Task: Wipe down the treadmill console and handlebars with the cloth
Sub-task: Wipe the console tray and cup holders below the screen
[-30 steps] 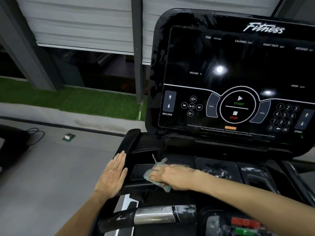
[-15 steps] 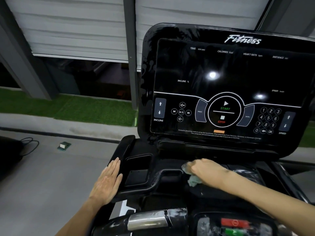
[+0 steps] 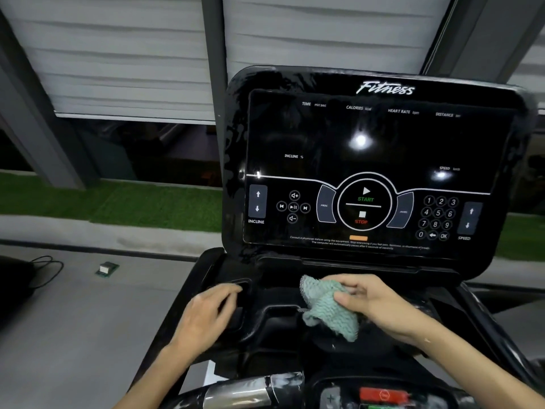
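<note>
Right hand (image 3: 380, 305) pinches the bunched pale-green knitted cloth (image 3: 330, 311) over the tray at 6 o'clock of the glossy black treadmill console (image 3: 383, 137), left hand (image 3: 206, 314) loose-fingered, empty, at 9 o'clock; advise flattening cloth, pressing, overlapping strokes into recesses.

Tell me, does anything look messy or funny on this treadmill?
Yes. The console frame's left edge has blotchy smears on its glossy black, and the handlebar at the bottom shows whitish streaks. A small green thing lies alone on the floor.
</note>
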Tool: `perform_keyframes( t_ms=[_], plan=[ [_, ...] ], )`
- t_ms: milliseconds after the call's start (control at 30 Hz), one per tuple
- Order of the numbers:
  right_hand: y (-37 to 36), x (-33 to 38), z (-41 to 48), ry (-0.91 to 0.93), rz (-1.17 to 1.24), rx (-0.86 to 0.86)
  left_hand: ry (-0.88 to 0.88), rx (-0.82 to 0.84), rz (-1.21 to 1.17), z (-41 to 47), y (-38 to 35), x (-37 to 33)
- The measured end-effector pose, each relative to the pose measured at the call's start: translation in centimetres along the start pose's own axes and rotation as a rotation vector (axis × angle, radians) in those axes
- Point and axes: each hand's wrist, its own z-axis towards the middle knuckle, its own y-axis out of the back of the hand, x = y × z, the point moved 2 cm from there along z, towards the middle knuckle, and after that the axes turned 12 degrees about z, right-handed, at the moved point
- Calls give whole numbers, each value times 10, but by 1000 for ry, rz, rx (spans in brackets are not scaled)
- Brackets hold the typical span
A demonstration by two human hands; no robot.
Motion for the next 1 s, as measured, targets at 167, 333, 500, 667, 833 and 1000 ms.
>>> perform_keyframes(
  t_ms=[167,333,500,667,833,1000],
  plan=[
    [-24,36,11,77,241,52,-62,57,-399,41,39,-99],
    [-36,59,20,111,444,85,128,91,-583,67,54,-124],
    [-44,75,23,129,579,63,179,-17,-584,82,66,-126],
    [-50,83,22,88,489,65,243,-70,-500,89,69,-123],
    [-50,78,17,100,342,84,249,-189,-502,92,86,-126],
    [-56,80,17,225,241,-40,166,-184,-505,90,101,-128]
  ],
)
